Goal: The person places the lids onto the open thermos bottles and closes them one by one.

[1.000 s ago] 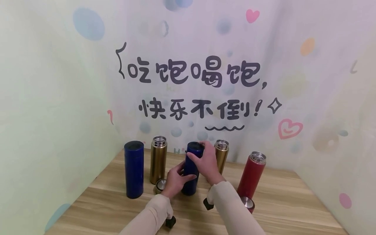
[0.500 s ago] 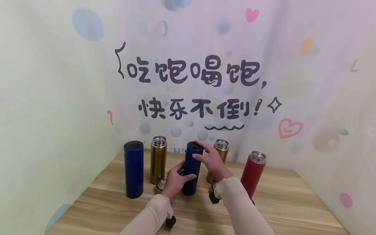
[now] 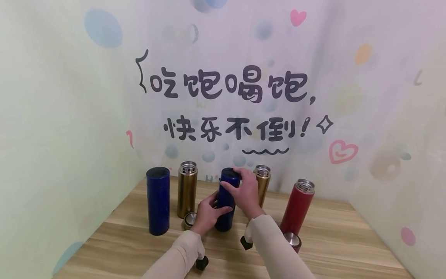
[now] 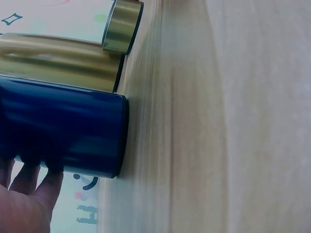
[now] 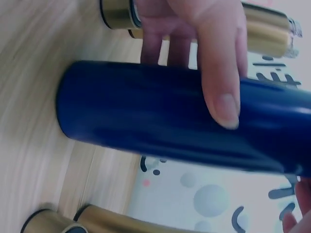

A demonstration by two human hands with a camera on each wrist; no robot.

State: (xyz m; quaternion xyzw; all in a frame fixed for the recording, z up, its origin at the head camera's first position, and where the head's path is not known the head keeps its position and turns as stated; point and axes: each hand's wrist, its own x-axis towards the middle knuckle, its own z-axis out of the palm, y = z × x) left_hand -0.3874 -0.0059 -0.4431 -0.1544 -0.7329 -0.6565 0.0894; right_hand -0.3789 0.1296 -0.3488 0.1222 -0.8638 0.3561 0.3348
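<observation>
A blue thermos bottle (image 3: 223, 224) stands upright in the middle of the wooden table, its lid (image 3: 229, 175) on top. My left hand (image 3: 207, 217) holds the body from the left, thumb across the front; in the right wrist view the thumb lies along the blue side (image 5: 155, 111). Up at the lid, my right hand (image 3: 246, 193) grips it between thumb and fingers. In the left wrist view the lower body (image 4: 68, 128) meets the tabletop, and the lid is out of frame.
A second blue thermos (image 3: 158, 203) stands lidded at left. Lidless gold bottles (image 3: 187, 195) stand behind, either side of the held one. A lidless red bottle (image 3: 297, 207) stands right, its lid (image 3: 292, 241) before it. A gold lid (image 3: 190, 219) lies near my left hand.
Half a second ago my right hand was swung to the right with its fingers looser at the lid. Now it is turned back left around the lid. The left hand and bottle stay put.
</observation>
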